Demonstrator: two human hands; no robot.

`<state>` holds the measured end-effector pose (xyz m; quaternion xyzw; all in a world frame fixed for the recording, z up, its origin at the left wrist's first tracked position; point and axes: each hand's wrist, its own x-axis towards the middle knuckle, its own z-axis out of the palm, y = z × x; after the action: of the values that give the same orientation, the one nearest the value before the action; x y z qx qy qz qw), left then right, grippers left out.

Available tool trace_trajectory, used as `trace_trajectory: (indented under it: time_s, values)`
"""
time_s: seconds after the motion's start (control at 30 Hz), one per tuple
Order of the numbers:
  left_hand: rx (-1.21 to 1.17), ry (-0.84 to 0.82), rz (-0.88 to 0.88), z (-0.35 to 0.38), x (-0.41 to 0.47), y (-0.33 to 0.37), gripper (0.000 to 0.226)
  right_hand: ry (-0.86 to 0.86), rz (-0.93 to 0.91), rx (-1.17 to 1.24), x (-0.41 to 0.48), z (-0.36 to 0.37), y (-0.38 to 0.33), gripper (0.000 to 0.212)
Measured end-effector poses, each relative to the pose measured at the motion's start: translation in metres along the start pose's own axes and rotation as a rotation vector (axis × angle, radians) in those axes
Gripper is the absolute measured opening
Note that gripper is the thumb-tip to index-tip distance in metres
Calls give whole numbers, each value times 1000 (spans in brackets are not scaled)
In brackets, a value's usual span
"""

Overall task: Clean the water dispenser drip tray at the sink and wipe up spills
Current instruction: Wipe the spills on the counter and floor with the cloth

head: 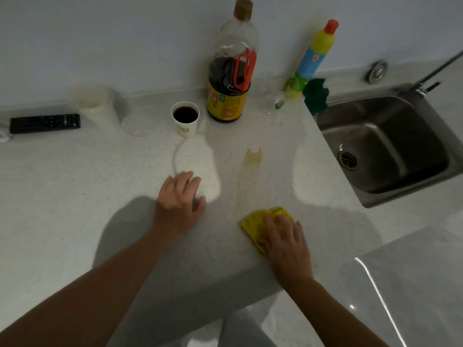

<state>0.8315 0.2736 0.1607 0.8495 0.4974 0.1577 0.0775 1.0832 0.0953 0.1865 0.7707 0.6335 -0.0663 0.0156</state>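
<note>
A yellowish spill streak (251, 169) runs down the speckled grey counter (75, 196), widest at its far end. Below it lies a crumpled yellow cloth (258, 221) near the counter's front edge. My right hand (285, 242) presses flat on the cloth, covering its near half. My left hand (179, 200) rests on the bare counter to the left of the streak, fingers spread and holding nothing. The steel sink (385, 144) is set into the counter at the right. No drip tray is in view.
At the back stand a paper cup of dark liquid (185, 117), a big soy sauce bottle (231, 71), a yellow detergent bottle (313, 56), a dark green rag (316, 95), clear cups (100, 103) and a black remote (45, 123). A tap (433, 73) overhangs the sink.
</note>
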Motion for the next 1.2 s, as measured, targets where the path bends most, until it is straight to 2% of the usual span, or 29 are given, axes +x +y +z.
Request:
trace_trajectory:
  time_s: [0.1,0.17,0.23,0.4,0.47,0.53,0.6,0.7,0.77,0.87,0.97,1.1,1.2]
  values:
    - [38,-29,19,0,-3,0,49,-85,193,28,23,-11,9,69]
    - [30,-50,1,-1,-1,2,50,-202,259,90,56,-18,13,74]
    - [25,-93,-31,-2,1,5,54,-282,198,123,99,-20,19,71]
    - [17,-158,-56,-4,3,4,62,-452,-273,76,209,-46,33,82]
    - [27,-165,-46,-6,4,4,61,-479,-280,193,235,-58,38,78]
    - [29,-166,-50,-7,5,5,62,-354,-141,320,244,-57,35,65]
    - [36,-168,-49,-6,6,5,63,-150,31,417,239,-46,21,58]
    - [35,-172,-50,-7,5,4,64,21,201,547,233,-26,-7,68]
    - [22,-168,-51,-7,4,4,64,45,225,421,234,-13,-19,73]
    - [21,-169,-51,-8,4,5,62,-43,142,182,230,-2,-21,78]
    - [-1,-119,-37,-9,4,6,58,-155,-16,109,195,-2,-15,80]
    - [-71,-11,-34,-7,-2,5,53,-205,-150,192,91,-3,-32,89]
    - [-164,55,-10,-3,-5,-3,49,-304,-129,390,51,-5,-31,99]
